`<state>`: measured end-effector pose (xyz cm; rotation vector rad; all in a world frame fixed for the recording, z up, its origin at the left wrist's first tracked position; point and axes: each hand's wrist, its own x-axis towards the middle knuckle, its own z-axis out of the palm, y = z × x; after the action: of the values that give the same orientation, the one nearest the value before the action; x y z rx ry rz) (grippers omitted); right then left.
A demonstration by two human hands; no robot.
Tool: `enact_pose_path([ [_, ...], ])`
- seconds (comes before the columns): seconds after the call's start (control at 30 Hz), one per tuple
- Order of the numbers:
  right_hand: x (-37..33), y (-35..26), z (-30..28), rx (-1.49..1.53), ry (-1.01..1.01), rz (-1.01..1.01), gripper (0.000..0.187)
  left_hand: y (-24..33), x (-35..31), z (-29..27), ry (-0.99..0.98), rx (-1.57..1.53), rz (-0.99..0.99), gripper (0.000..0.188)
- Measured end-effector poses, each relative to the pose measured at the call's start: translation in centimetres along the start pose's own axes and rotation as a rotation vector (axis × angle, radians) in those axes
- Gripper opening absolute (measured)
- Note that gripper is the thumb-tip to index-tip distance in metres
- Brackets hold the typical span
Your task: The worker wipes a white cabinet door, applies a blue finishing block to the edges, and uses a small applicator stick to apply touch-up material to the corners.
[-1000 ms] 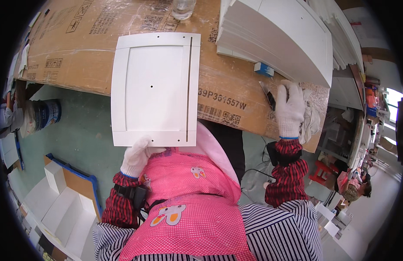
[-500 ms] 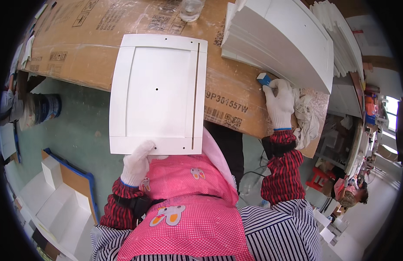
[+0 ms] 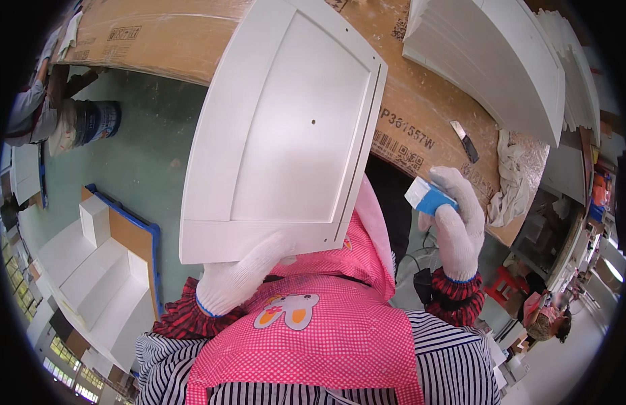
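Observation:
In front of me a white framed panel [image 3: 286,142] is held up at a tilt, with a long narrow groove down its right side and small dark holes. My left hand [image 3: 240,275], in a white knit glove, grips its lower edge; some fingers are hidden behind the panel. To the right of the panel, my gloved right hand [image 3: 458,226] pinches a small blue-and-white block [image 3: 431,196] between thumb and fingers. The block is apart from the panel and raised off the cardboard. Beyond that hand, a black-handled scraper or knife [image 3: 465,142] lies on the cardboard.
Brown cardboard [image 3: 151,30] covers the work table. Stacked white panels [image 3: 488,61] stand at the far right, with a crumpled white cloth [image 3: 508,179] nearer. A white cabinet piece [image 3: 100,270] sits on the floor at left, and a bucket [image 3: 90,125] stands beyond it near another person.
My left hand has raised and tilted the panel, which now looks larger. My right hand has lifted the block off the cardboard and drawn it toward me. The black-handled tool has come into sight.

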<state>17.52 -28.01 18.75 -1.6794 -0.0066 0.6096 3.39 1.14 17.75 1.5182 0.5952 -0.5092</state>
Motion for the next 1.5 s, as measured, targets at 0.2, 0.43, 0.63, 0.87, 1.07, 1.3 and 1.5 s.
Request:
enact_pose_path([
  [0.2, -0.4, 2.8, 1.0, 0.091, -0.109, -0.009, 0.039, 0.7, -0.2, 0.2, -0.004, 0.249, 0.077, 0.029],
  [0.43, -1.3, 2.5, 3.5, 0.389, -0.186, 0.272, 0.045, 3.1, -0.9, 1.0, 0.064, 0.106, -0.211, 0.035],
  [0.63, -1.2, 5.0, 5.0, 0.044, -0.127, -0.066, 0.048, 2.9, -0.4, 1.0, 0.051, 0.069, -0.238, 0.035],
  [0.87, -1.5, 3.1, 6.6, -0.625, -0.127, -0.329, 0.036, 2.2, -0.8, 0.9, 0.033, -0.043, -0.172, 0.03],
  [1.07, -2.3, 3.8, 7.3, -0.724, -0.055, -0.492, 0.042, 2.8, -0.4, 1.5, 0.01, -0.058, -0.293, 0.032],
  [1.3, -2.2, 4.0, 7.8, -0.791, -0.098, -0.548, 0.055, 2.9, -0.2, 1.5, -0.077, 0.064, -0.327, 0.036],
  [1.5, -2.5, 4.5, 7.3, -0.784, -0.08, -0.532, 0.057, 2.7, -0.4, 2.0, -0.024, -0.024, -0.357, 0.034],
])
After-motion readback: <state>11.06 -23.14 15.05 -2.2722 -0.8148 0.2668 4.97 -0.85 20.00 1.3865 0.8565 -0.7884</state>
